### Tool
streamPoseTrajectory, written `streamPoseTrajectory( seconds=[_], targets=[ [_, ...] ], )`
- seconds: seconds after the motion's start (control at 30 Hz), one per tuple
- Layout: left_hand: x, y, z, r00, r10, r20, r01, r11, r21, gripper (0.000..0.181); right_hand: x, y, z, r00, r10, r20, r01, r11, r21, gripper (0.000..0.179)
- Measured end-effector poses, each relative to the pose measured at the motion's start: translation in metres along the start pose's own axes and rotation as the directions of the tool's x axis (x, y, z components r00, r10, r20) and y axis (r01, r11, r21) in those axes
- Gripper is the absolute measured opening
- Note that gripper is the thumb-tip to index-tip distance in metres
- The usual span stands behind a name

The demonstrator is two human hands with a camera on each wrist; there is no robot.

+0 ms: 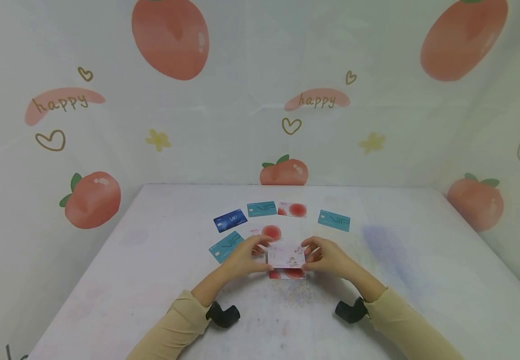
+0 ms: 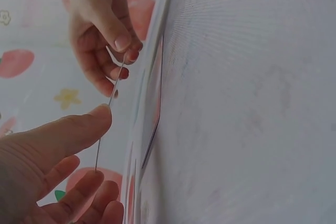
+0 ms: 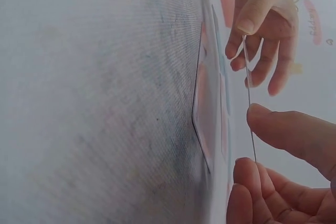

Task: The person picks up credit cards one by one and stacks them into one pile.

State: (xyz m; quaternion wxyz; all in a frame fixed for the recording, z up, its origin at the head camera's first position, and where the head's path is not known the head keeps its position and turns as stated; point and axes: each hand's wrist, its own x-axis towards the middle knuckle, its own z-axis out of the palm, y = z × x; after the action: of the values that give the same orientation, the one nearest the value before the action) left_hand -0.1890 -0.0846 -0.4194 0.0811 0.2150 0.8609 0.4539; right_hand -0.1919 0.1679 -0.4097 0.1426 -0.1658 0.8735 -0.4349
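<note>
Both hands hold one pale pink card (image 1: pixel 286 254) with a faint flower print, above the table. My left hand (image 1: pixel 243 258) pinches its left edge between thumb and fingers; my right hand (image 1: pixel 332 257) pinches the right edge likewise. In both wrist views the card appears edge-on as a thin line, raised off the tabletop. Below it on the table lies a white card with red circles (image 1: pixel 288 274), mostly hidden from above by the held card. Just behind is another red-circle card (image 1: pixel 271 231), partly covered by the left hand and the held card.
A teal VIP card (image 1: pixel 226 246) lies beside the left hand. Farther back are a dark blue VIP card (image 1: pixel 230 220), a teal card (image 1: pixel 262 209), a red-circle card (image 1: pixel 293 209) and, to the right, another teal card (image 1: pixel 334 220). A fruit-print curtain (image 1: pixel 223 125) backs the white table (image 1: pixel 129 280).
</note>
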Motion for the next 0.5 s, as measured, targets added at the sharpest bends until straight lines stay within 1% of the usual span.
streamPoseTrajectory(
  seconds=[0.23,0.33,0.4,0.5],
  targets=[
    [-0.0009,-0.0011,0.0026,1.000,0.010,0.014,-0.010,0.999,0.038,0.058,-0.0001,0.0041,0.0016,1.000,-0.014,0.013,0.014,1.000,-0.014,0.047],
    [-0.0016,-0.0017,0.0036,1.000,0.012,0.018,-0.012,0.999,0.040,0.058,-0.0002,0.0052,0.0025,1.000,-0.024,0.020,0.024,0.999,-0.024,0.046],
    [-0.0020,-0.0016,0.0042,1.000,0.018,0.019,-0.019,0.999,0.041,0.058,-0.0004,0.0051,0.0032,0.999,-0.021,0.025,0.022,0.999,-0.030,0.046],
    [-0.0029,-0.0018,0.0049,0.999,0.044,0.019,-0.045,0.997,0.056,0.058,-0.0010,0.0041,0.0045,1.000,-0.003,0.025,0.004,0.999,-0.040,0.047]
  ],
)
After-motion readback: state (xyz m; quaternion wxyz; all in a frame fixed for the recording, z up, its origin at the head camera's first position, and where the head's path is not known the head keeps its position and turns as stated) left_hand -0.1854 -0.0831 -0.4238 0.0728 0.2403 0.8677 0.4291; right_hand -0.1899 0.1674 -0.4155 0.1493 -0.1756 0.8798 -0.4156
